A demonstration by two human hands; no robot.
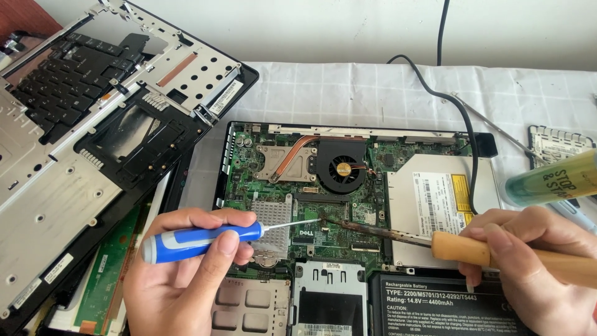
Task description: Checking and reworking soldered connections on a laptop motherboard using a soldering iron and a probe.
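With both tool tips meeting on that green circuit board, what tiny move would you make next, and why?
Probably hold the left hand steady, keeping the blue-handled screwdriver where its thin tip meets the wooden-handled soldering iron held by the right hand. Both tips converge on one spot of the green laptop motherboard, so any slip could touch neighbouring parts.

This looks like a makeshift electronics repair spot at home, not a fitted workshop: the desk (373,87) is covered with a white quilted cloth, an opened laptop base (348,186) lies bare just beyond the hands, and a detached keyboard frame (106,106) is stacked over loose circuit boards (109,274) to their left.
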